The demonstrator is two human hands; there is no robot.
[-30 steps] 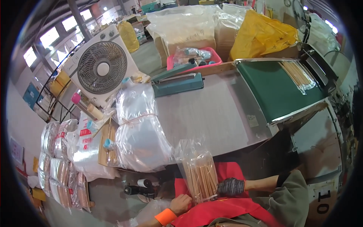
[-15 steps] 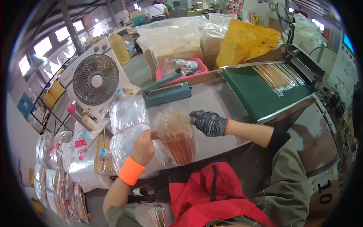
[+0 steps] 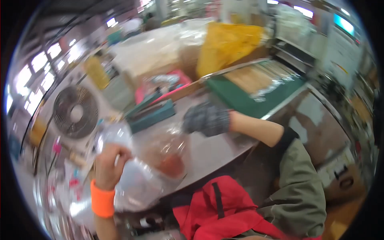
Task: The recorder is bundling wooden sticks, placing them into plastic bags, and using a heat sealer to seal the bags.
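Note:
On the worktable a bundle of thin sticks in a clear plastic bag point(image 3: 171, 165) lies between my hands, reddish at its near end and blurred. My left hand point(image 3: 109, 167), bare with an orange wristband, is closed in a pinch over a pile of clear plastic bags point(image 3: 140, 186); what it pinches, if anything, I cannot make out. At the upper right of the bundle is my right hand point(image 3: 206, 119) in a dark grey knit glove. Motion smears its fingers, so their grip does not show.
A teal bar-shaped device point(image 3: 154, 116) stands behind the bundle, with a pink basket point(image 3: 140, 94) beyond it. At right is a green surface point(image 3: 234, 94) carrying rows of wrapped sticks point(image 3: 250, 80). A fan point(image 3: 76, 112) stands at left, a yellow sack point(image 3: 228, 46) at the back.
The view has turned to the right. My left hand has moved left, off the bundle's side. My right hand stays near the bundle's top, and the bag now appears more tilted.

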